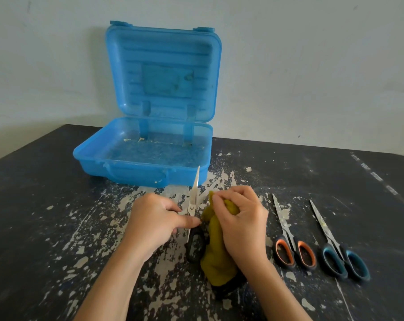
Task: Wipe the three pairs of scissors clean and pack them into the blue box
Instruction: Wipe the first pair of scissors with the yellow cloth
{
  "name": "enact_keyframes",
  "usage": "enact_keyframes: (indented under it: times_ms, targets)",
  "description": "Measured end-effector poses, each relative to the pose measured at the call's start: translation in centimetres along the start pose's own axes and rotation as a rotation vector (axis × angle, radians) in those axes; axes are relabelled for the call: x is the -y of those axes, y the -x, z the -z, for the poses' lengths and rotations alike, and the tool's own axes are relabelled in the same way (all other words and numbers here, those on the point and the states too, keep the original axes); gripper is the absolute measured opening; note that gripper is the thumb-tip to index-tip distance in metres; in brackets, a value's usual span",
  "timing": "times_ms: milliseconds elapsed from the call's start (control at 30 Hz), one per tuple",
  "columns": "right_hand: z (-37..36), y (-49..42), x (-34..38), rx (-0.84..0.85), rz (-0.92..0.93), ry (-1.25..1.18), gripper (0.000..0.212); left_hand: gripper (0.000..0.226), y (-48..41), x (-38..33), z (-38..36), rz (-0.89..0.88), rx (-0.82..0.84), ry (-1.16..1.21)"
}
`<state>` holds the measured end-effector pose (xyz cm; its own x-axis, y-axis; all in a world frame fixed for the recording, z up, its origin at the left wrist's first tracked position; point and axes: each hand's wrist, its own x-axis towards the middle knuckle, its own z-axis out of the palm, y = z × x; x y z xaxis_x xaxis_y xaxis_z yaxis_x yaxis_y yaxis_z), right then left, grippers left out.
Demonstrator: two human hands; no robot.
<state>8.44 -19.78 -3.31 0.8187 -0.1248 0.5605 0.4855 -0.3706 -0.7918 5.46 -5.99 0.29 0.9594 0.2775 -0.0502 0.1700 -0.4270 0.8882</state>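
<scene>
At centre of table point(45, 205): held scissors point(194, 200), left hand point(154, 223) at 9 o'clock, cloth point(217, 251) and right hand point(240, 223) at 3 o'clock. Open box point(140, 165) behind, at 12 o'clock. Two more scissors point(286, 232) point(330, 239) flat at 3 o'clock, side by side.

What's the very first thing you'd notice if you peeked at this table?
The big blue box stands out first: it sits open at the back of the scratched dark table, lid up against the wall. Right in front, the left hand holds black-handled scissors while the right hand grips a yellow-green cloth. To the right lie orange-handled scissors and blue-handled scissors.
</scene>
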Motion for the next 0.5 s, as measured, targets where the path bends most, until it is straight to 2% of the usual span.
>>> enact_keyframes:
  times_ms: [67,167,267,367,500]
  targets:
    - [-0.14,-0.19,-0.23,-0.021,0.026,0.038,0.005,0.04,0.01,-0.02,-0.19,-0.004,0.016,-0.014]
    - [-0.57,0.08,-0.47,0.032,0.101,0.078,0.005,0.05,0.01,0.08,-0.42,-0.004,0.028,-0.046]
    - [-0.68,0.47,-0.29,0.132,0.139,0.087,0.006,0.04,-0.03,0.11,-0.32,-0.007,0.01,-0.09]
    - [-0.23,0.39,0.01,0.238,0.061,0.035,0.008,0.03,-0.01,-0.04,-0.02,0.013,0.01,-0.073]
    - [0.15,-0.03,-0.17,0.047,0.049,0.058,0.007,0.031,0.04,-0.01,0.36,0.024,0.045,-0.036]
